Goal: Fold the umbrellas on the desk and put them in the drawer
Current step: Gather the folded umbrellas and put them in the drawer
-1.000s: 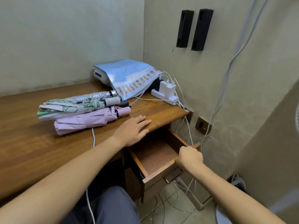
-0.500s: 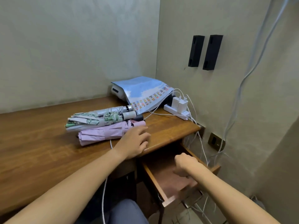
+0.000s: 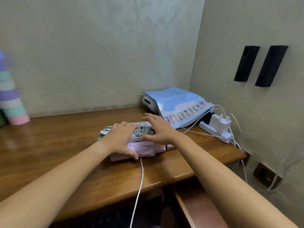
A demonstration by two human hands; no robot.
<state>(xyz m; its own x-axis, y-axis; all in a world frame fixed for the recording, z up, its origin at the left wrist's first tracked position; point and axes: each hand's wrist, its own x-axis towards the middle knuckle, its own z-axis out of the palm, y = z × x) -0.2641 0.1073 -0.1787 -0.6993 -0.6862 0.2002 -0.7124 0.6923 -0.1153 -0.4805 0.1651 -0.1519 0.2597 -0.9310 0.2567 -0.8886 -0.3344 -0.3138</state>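
Both hands, left hand and right hand, lie spread, uncurled, over the folded umbrellas mid-desk, so scooping them could snag the white cable underneath, short of the open drawer.

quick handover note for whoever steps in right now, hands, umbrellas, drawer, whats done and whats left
Left hand: spread over the folded umbrellas, thumb against the pink umbrella; no closed grip yet.
Right hand: fingers spread over the patterned umbrella, not closed on it.
Umbrellas: folded, stacked side by side on the desk, a white cable running out from under them.
Drawer: pulled open below the desk edge at lower right; what shows of it holds nothing.
Done: folding, drawer open.
Left: lift the umbrellas clear of the cable, lay them in the drawer.
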